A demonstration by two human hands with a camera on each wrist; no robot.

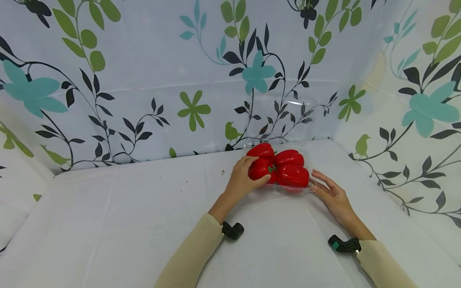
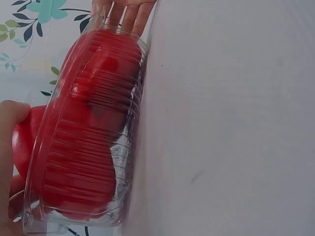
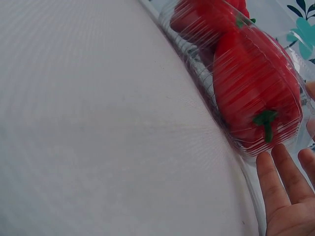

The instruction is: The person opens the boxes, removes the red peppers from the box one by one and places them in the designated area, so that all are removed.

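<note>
Several red bell peppers [image 1: 289,158] sit in a clear plastic clamshell container [image 2: 34,187] on the white table. My left hand [image 1: 242,178] grips the front-left bell pepper [image 1: 257,169], thumb at the front and fingers over its left side. In the left wrist view that bell pepper [image 2: 23,142] shows above the container's rim. My right hand [image 1: 334,199] is at the container's right side, its fingers spread and the fingertips at the wall. The right wrist view shows fingertips [image 3: 281,152] close beside the ribbed plastic; whether all of them touch is unclear.
Behind the peppers, the container's clear lid [image 1: 288,110] stands raised against the patterned curtain [image 1: 151,72]. A curtain wall also rises at the right. The white tablecloth [image 1: 119,224] spreads left and in front.
</note>
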